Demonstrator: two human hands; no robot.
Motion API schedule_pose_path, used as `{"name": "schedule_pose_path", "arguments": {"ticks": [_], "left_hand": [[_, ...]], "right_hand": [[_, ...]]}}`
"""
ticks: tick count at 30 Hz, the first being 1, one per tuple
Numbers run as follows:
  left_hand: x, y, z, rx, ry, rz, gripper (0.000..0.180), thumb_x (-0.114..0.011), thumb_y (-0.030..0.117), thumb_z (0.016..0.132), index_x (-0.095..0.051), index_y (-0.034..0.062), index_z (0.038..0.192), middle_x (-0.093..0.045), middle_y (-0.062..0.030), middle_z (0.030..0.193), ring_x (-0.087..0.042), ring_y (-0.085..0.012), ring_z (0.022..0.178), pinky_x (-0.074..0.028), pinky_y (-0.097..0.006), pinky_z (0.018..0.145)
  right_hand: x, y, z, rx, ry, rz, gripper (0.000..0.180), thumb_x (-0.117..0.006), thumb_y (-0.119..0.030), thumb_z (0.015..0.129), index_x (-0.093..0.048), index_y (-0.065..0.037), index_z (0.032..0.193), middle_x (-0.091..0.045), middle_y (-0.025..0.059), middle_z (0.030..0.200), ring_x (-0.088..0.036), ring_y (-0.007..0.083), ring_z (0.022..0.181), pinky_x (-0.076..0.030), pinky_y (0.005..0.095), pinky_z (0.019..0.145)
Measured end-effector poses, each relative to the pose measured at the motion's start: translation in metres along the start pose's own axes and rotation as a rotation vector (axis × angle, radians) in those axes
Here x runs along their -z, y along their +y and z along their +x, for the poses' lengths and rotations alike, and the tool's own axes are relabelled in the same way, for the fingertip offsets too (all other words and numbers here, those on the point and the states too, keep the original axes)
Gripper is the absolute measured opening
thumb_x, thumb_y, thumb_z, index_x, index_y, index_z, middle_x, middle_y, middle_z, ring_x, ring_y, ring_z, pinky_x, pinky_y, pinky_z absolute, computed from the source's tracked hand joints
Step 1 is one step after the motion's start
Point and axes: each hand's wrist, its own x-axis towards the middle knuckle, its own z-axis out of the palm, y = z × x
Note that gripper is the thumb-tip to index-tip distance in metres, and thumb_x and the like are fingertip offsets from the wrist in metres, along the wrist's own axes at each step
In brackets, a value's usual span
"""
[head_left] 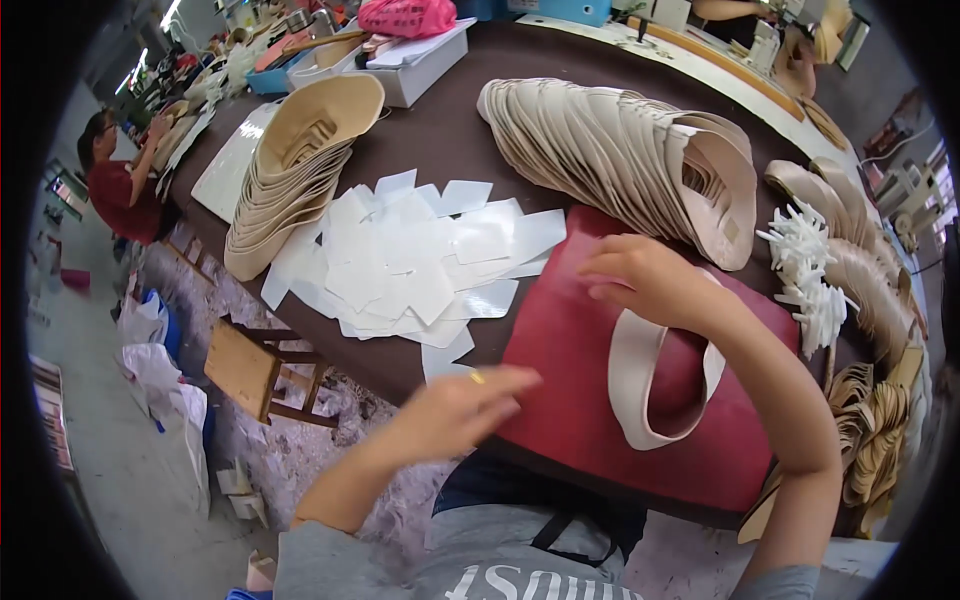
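A pale beige looped shoe upper [632, 385] lies on a red mat [560, 330] on the table in front of me. My left hand [465, 405], with a ring on one finger, is at the mat's left edge. Its fingers stretch to the right, somewhat blurred, and nothing shows in them. Over the upper's far side, my right hand [640, 275] hovers with loosely bent fingers apart, holding nothing that I can see. A heap of white translucent sheet pieces [420, 260] spreads left of the mat. Beyond the mat lies a long nested stack of beige uppers [620, 150].
Another nested stack of uppers [290, 190] lies at the far left. White strips [810, 275] and bundled tan pieces [870, 430] crowd the right side. A grey bin [425, 75] stands at the back. A wooden stool [245, 370] is left of the table; a person [125, 180] works beyond.
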Motion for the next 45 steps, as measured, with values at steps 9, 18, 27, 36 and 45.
{"name": "schedule_pose_path", "arguments": {"ticks": [9,18,27,36,45], "left_hand": [[0.053,-0.085,0.005,0.058,0.609,0.757,0.018,-0.065,0.012,0.083,-0.067,0.0048,0.099,-0.068,-0.0114,0.099,-0.062,-0.0277,0.083,-0.050,-0.034,0.075],[0.135,-0.104,-0.062,0.337,1.266,-0.337,0.028,-0.053,0.020,0.098,-0.062,-0.0049,0.106,-0.065,-0.0102,0.089,-0.063,-0.0156,0.069,-0.054,-0.024,0.065],[0.067,0.031,-0.051,-0.313,0.902,0.643,0.026,-0.067,0.001,0.080,-0.065,-0.0024,0.106,-0.069,-0.0151,0.104,-0.069,-0.0289,0.089,-0.054,-0.035,0.076],[-0.021,0.071,-0.087,-0.102,0.280,0.018,0.044,-0.066,0.010,0.086,-0.054,-0.0011,0.127,-0.062,-0.0176,0.120,-0.062,-0.0273,0.107,-0.052,-0.033,0.088],[-0.073,0.137,-0.007,0.008,-0.029,-1.378,0.046,-0.061,0.004,0.088,-0.048,0.0009,0.132,-0.061,-0.0136,0.120,-0.062,-0.0173,0.102,-0.048,-0.027,0.091]], "right_hand": [[-0.095,-0.024,0.151,-0.106,0.014,0.107,0.033,-0.065,-0.005,0.079,-0.065,-0.002,0.112,-0.064,0.0116,0.114,-0.062,0.0300,0.095,-0.051,0.0355,0.082],[-0.090,-0.072,0.148,-0.112,-0.248,-0.214,0.043,-0.062,-0.019,0.085,-0.053,-0.010,0.126,-0.046,0.0095,0.132,-0.045,0.0302,0.118,-0.048,0.0382,0.093],[0.002,-0.170,0.117,-0.302,0.096,0.574,0.029,-0.063,-0.028,0.083,-0.067,0.000,0.090,-0.065,0.0109,0.081,-0.059,0.0245,0.066,-0.048,0.0345,0.065],[0.071,-0.211,-0.120,-0.231,0.059,0.289,0.017,-0.060,-0.016,0.089,-0.068,-0.002,0.095,-0.067,0.0081,0.078,-0.057,0.0191,0.060,-0.046,0.0295,0.056],[0.030,-0.229,-0.191,-0.341,0.449,0.760,0.013,-0.062,-0.003,0.086,-0.065,0.000,0.098,-0.066,0.0079,0.087,-0.058,0.0186,0.071,-0.044,0.0275,0.064]]}}
